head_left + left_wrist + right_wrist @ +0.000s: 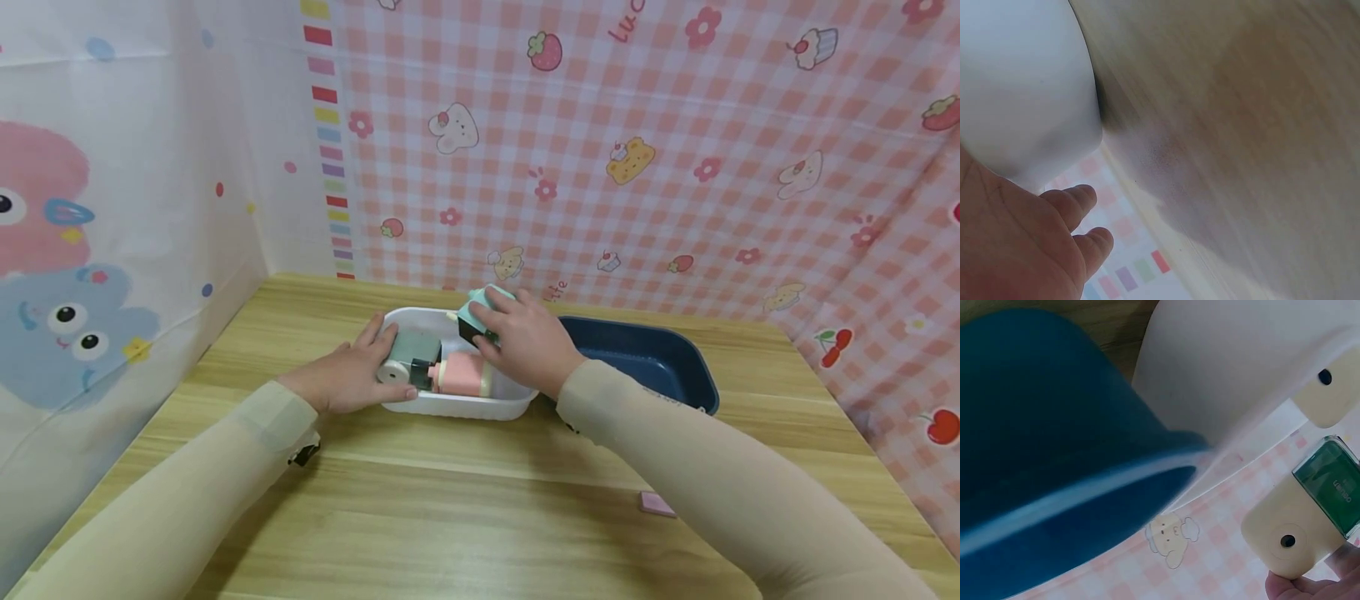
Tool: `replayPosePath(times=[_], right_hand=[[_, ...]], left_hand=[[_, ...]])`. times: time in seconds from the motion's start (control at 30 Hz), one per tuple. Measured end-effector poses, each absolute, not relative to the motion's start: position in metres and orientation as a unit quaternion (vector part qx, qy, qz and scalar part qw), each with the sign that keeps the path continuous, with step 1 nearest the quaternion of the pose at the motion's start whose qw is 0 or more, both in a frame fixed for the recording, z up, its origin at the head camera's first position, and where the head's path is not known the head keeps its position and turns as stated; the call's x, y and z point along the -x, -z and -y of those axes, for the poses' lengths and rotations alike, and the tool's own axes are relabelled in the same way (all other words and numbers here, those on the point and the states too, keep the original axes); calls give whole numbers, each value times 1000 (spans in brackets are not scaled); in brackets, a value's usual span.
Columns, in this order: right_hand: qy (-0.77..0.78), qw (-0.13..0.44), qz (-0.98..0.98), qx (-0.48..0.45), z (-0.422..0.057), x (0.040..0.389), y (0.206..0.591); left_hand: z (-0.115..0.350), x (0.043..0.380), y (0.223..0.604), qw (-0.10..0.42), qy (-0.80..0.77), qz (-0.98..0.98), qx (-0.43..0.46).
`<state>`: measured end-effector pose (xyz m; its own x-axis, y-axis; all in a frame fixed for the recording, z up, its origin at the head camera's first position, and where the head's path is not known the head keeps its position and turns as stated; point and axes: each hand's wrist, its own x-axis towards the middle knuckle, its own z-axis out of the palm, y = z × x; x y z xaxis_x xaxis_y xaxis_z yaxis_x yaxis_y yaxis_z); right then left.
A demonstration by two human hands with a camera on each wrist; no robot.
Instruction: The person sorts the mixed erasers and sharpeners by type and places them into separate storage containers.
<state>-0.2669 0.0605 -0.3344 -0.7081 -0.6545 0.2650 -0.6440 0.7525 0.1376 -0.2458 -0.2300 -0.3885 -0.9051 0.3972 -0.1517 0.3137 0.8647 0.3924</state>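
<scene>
My right hand [531, 340] grips a mint-green pencil sharpener [469, 323] over the back of a white bin [457, 408]. In the right wrist view the held pencil sharpener [1266, 531] shows a cream end with a round hole and a dark clear shavings box. My left hand [347, 377] lies spread over the bin's left end, thumb along the front rim, fingers beside a grey-green pencil sharpener [418, 343]. A pink pencil sharpener [465, 375] lies to the right of it in the bin. In the left wrist view, two fingers [1094, 244] extend past the white wall.
A dark blue bin [637, 354] stands against the white bin's right side, partly behind my right forearm. A small pink block [657, 504] lies on the wooden table [420, 517] near that forearm. Patterned cloth [585, 150] hangs behind and at both sides.
</scene>
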Motion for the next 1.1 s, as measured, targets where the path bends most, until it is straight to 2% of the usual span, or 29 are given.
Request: replayPosePath(times=[0.47, 0.83, 1.1], right_hand=[[15, 103, 939, -329, -61, 272, 341], [7, 82, 917, -390, -71, 278, 344], [-4, 43, 919, -393, -75, 282, 345]], left_hand=[[230, 246, 389, 113, -180, -959, -186], [229, 246, 389, 110, -175, -961, -184], [229, 247, 391, 110, -177, -960, -185]])
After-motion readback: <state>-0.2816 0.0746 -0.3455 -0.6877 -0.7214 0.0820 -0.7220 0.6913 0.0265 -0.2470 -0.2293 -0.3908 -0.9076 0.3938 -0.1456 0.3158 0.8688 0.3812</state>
